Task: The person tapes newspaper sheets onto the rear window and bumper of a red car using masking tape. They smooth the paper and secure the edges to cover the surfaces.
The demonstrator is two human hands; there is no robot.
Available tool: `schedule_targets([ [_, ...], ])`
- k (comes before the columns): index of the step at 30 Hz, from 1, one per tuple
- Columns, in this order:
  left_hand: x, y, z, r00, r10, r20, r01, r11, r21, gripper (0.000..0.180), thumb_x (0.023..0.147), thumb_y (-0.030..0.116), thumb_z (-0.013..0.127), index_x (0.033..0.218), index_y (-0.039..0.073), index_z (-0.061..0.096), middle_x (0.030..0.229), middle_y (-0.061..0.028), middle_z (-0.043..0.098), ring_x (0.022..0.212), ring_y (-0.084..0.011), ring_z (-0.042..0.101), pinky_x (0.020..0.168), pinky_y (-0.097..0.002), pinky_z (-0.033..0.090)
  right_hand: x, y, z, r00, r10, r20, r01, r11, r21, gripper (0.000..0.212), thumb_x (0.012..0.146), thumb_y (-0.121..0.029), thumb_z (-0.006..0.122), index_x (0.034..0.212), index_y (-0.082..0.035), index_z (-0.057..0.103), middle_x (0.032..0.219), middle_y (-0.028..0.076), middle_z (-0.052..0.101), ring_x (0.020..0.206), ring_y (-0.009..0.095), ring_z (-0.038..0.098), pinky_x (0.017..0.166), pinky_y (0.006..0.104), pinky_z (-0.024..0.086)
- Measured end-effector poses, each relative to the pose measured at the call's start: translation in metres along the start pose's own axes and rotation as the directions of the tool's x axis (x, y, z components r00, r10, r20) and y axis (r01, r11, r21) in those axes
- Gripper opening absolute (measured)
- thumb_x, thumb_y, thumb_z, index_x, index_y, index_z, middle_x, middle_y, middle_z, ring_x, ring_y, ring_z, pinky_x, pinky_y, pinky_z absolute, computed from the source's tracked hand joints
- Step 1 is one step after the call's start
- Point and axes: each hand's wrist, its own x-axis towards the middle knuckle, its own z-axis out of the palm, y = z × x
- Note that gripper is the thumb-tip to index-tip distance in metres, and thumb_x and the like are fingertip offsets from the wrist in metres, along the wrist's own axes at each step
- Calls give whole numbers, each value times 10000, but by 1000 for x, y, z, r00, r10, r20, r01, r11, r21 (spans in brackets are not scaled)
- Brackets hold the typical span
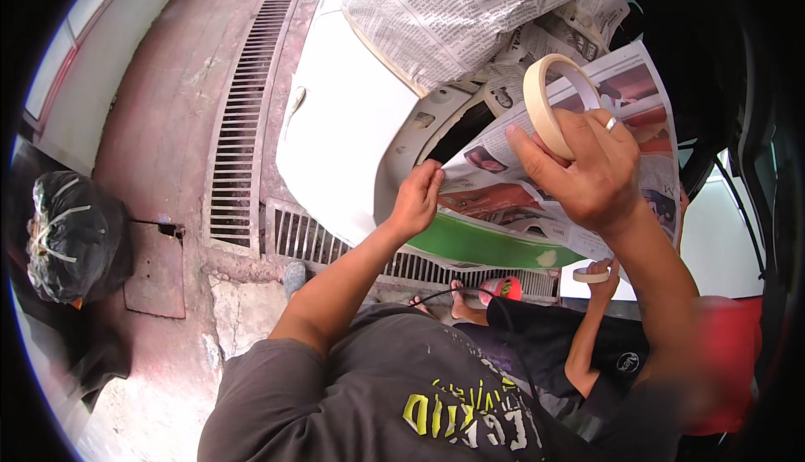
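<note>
My left hand [417,199] pinches the left edge of a loose newspaper sheet [496,184] against the white car body [335,131]. Above that sheet, my right hand [602,168] grips a wide roll of masking tape [538,106], its fingers through and around the ring. More newspaper [457,22] covers the upper part of the car, with a strip of tape along its lower border. Between the two papers a dark opening [461,135] in the bodywork shows. A green curved panel [486,240] runs below the loose sheet.
At the lower right a co-worker's hand [602,282] holds a smaller tape roll [590,275]. A red bucket [501,288] stands near bare feet. Metal drain grates [243,118] line the floor beside the car. On the left sits a black plastic bag [80,236].
</note>
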Motion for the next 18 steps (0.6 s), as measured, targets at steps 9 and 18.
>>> schedule_targets([
  [9, 8, 7, 7, 1000, 0, -16, -1, 999, -43, 153, 1118, 171, 547, 1080, 30, 593, 963, -233, 630, 931, -460, 609, 819, -499, 493, -8, -32, 44, 963, 84, 255, -91, 996, 17, 481, 854, -392, 820, 1243, -124, 728, 1146, 69, 658, 997, 269, 653, 918, 458, 470],
  [18, 16, -5, 9, 994, -52, -95, 47, 997, -53, 207, 1147, 216, 546, 1127, 16, 596, 870, -200, 593, 780, -292, 565, 771, -395, 506, 11, -10, 88, 881, 71, 469, -28, 995, -97, 222, 775, -310, 821, 878, -115, 802, 989, 41, 709, 1025, 232, 681, 911, 384, 536],
])
